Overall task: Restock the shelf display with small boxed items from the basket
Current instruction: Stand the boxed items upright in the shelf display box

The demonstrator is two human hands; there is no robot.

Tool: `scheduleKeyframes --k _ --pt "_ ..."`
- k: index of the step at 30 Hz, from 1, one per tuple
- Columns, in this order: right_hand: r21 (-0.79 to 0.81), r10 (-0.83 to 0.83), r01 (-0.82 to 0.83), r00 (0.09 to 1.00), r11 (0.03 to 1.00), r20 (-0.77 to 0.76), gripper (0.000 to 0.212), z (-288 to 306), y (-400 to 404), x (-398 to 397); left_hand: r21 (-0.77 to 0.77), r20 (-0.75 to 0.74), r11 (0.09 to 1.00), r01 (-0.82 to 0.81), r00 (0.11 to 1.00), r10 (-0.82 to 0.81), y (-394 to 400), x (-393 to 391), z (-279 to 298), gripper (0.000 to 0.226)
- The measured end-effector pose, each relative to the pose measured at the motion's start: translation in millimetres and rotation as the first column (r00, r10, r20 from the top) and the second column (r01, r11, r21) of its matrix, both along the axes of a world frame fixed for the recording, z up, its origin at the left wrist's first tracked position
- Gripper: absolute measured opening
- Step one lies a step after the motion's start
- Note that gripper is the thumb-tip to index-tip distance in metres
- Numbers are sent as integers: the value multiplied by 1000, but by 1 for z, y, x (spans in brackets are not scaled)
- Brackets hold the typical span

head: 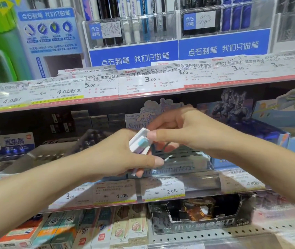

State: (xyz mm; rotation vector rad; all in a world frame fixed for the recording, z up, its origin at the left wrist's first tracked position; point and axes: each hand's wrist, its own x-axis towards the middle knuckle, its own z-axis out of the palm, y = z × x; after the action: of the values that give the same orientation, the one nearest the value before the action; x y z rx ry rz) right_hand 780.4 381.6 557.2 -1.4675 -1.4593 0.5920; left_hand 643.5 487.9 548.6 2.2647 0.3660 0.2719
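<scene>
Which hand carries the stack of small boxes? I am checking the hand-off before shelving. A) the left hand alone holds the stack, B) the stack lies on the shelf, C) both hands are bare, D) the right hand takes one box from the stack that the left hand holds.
D: the left hand grips the small boxes, while the right hand pinches the top one.

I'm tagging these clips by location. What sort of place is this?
Most likely a stationery aisle in a shop. Price tags line the shelf edges, pen displays stand on the upper shelf, and pencil boxes sit on the bottom one. Both hands hold small boxes in front of the middle shelf.
</scene>
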Motion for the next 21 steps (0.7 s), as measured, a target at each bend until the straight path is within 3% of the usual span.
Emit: scheduleKeyframes --k 8,10,14,19,21 --pt "19 -46 50 983 999 -179 15 -3 -6 18 -172 36 982 -81 995 89 7 -10 0 24" --pt "-6 -53 53 991 999 -122 15 -5 -7 20 -181 57 977 -112 991 124 9 -13 0 13" --pt "-30 -59 63 990 998 128 12 -4 -5 19 -115 53 989 -92 994 99 10 -13 2 18" --pt "-95 73 -53 972 994 225 22 -2 1 9 -40 1 995 -88 996 88 8 -8 8 13" --pt "-104 83 -58 961 993 263 24 -2 1 11 32 8 995 -91 996 91 9 -8 10 22"
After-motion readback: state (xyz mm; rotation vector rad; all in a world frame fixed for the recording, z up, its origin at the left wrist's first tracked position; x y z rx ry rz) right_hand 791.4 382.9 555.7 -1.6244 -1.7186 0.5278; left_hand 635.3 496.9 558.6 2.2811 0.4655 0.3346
